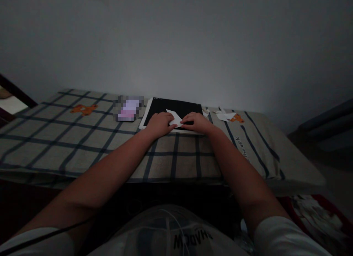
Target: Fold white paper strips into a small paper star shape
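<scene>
A folded white paper (174,116) with a pointed top lies on a black tablet with a white frame (176,106). My left hand (159,124) rests on the paper's left side with fingers curled and pressing down. At the paper's right side my right hand (196,122) presses on it too, fingers bent and close together. Both hands meet over the lower part of the paper.
The tablet lies on a bed with a checked cover (82,134) bearing orange bear prints. A blurred phone-sized object (128,108) sits left of the tablet. Small folded white paper pieces (224,116) lie to the right. A plain wall stands behind.
</scene>
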